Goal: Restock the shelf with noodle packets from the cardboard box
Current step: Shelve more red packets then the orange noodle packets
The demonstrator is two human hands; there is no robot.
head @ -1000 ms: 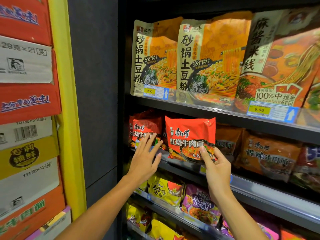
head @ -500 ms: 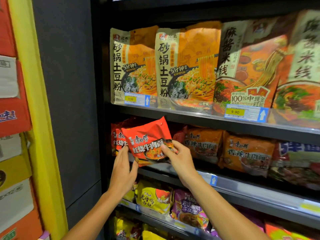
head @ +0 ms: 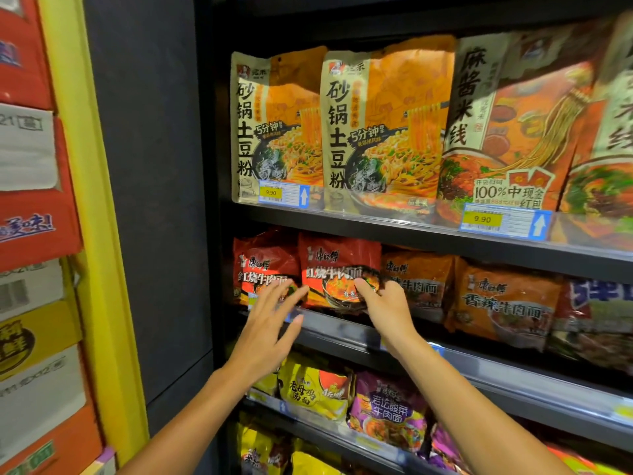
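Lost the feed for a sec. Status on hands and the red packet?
Left hand open, off the packets. Right hand fingertips on red noodle packet, upright on middle shelf. Nothing in the way.

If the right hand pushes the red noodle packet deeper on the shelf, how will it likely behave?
The red noodle packet looks like thin crinkled film, so it will probably flex and rustle, not stay stiff. It seems puffy and light, so the right hand should slide it easily. Its glossy skin may slip, and standing on edge, it could tip against its neighbours.

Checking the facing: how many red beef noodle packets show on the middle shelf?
2: one red packet at the shelf's left end, another right beside it under the right hand. More may sit hidden behind.
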